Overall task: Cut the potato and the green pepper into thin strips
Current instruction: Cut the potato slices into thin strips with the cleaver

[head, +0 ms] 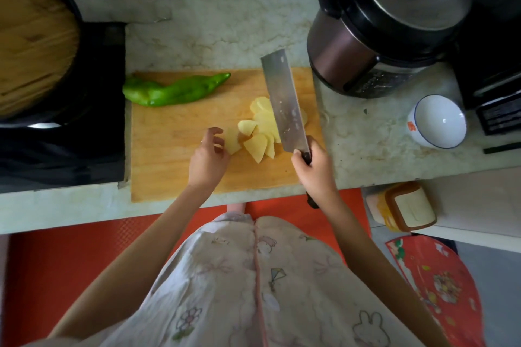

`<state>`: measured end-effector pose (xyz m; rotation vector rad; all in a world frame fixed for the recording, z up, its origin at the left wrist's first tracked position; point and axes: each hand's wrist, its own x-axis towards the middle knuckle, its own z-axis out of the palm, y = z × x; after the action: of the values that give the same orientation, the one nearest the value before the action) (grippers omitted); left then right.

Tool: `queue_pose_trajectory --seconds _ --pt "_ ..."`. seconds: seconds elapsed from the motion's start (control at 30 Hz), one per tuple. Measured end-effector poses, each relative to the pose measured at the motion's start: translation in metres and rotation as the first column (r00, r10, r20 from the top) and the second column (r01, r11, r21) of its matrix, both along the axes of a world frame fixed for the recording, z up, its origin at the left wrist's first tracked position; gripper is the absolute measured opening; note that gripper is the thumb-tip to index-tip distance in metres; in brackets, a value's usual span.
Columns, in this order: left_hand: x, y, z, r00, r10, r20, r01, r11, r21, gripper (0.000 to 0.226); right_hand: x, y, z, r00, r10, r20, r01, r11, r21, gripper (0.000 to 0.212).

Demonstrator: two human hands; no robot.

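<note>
Kitchen table (225, 36), seen over my remote feed: the right hand (310, 166) grips the handle of a cleaver (283, 101), its blade lying over a fanned pile of potato slices (259, 135) at the right of the cutting board (174, 166). The left hand (207, 153) sits loosely curled just beside the nearest slice, holding nothing I can make out. The 1 green pepper (172, 90) lies whole at the board's far left. My worry: the overlapping slices may slide under the blade, giving thick strips or drawing the left fingertips in. A white bowl (438, 121) shows nothing inside; the lidded cooker (375, 36) and wood-covered pan (28, 45) hide theirs.
</note>
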<state>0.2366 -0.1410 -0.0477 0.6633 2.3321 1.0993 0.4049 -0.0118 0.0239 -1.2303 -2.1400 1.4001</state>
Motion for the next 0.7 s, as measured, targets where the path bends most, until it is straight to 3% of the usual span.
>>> queue_pose_trajectory --seconds 0.13,0.27,0.5,0.7 --pt "0.001 0.006 0.002 0.977 -0.046 0.21 0.027 0.995 0.096 0.039 0.005 0.001 0.002 0.994 -0.102 -0.044 0.098 0.992 -0.079 0.029" --pt "-0.002 0.012 0.004 0.967 -0.253 -0.022 0.254 0.962 0.102 0.031 0.005 -0.001 0.002 0.981 -0.19 -0.039 0.181 0.97 -0.163 0.023" --pt "-0.008 0.034 0.001 0.937 -0.34 -0.086 0.347 0.933 0.095 0.027 0.002 -0.003 0.002 0.961 -0.276 -0.004 0.269 0.94 -0.212 0.025" --pt "-0.003 0.038 -0.002 0.916 -0.397 -0.058 0.392 0.916 -0.08 0.062 0.008 -0.009 -0.004 0.958 -0.287 0.018 0.285 0.938 -0.198 0.025"
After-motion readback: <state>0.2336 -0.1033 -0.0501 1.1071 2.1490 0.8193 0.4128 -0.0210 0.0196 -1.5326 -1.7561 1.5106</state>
